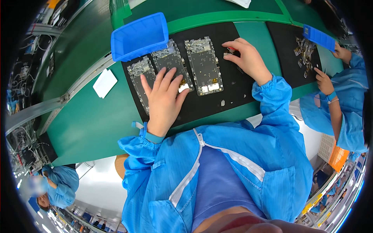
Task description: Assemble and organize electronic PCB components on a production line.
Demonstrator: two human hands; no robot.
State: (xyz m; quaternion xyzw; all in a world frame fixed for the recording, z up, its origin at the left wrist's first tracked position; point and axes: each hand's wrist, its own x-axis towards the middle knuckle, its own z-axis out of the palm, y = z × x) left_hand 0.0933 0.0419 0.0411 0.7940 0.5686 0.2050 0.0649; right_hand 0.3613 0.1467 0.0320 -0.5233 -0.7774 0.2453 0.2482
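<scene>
Three dark circuit boards lie side by side on a black mat (194,109): a left board (136,79), a middle board (168,58) and a right board (203,68). My left hand (165,95) rests palm down with fingers spread over the left and middle boards, hiding parts of both. White pieces (184,87) show at the near end of the middle board. Right of the boards, my right hand (250,58) is above the mat, thumb and forefinger brought together around a small thing with a bit of red; its kind is unclear. Tiny pale scraps (223,103) lie near the mat's front edge.
A blue bin (142,51) stands behind the left boards. White sheets (105,83) lie on the green tabletop (89,120). At right, a co-worker's hands (326,82) are near a heap of small parts (305,50) and a blue tray (319,37). A metal rail (46,103) runs at left.
</scene>
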